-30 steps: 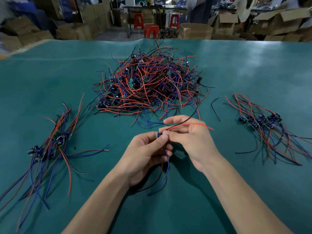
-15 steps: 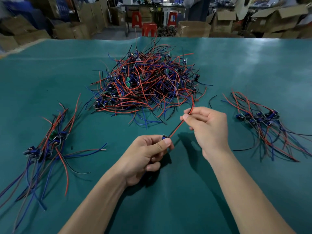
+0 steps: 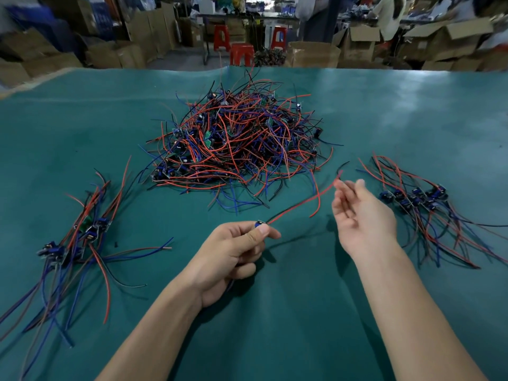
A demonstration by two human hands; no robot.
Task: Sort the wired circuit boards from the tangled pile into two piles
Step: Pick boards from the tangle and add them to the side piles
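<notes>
A large tangled pile point(image 3: 236, 141) of small circuit boards with red, blue and black wires lies at the table's centre. A sorted pile point(image 3: 79, 243) sits at the left and another sorted pile point(image 3: 420, 210) at the right. My left hand point(image 3: 233, 257) pinches a small blue circuit board point(image 3: 259, 223) between thumb and forefinger. Its red and black wires point(image 3: 302, 203) stretch up to the right. My right hand point(image 3: 360, 215) hovers palm up with relaxed fingers at the wire ends, gripping nothing.
The green table mat point(image 3: 302, 312) spreads around my arms. Beyond the far table edge stand cardboard boxes point(image 3: 313, 55), red stools point(image 3: 242, 53) and people at a bench.
My right hand slid outward along the red and black wires, straightening them, then let go and opened near the right pile. My left hand kept pinching the board.
</notes>
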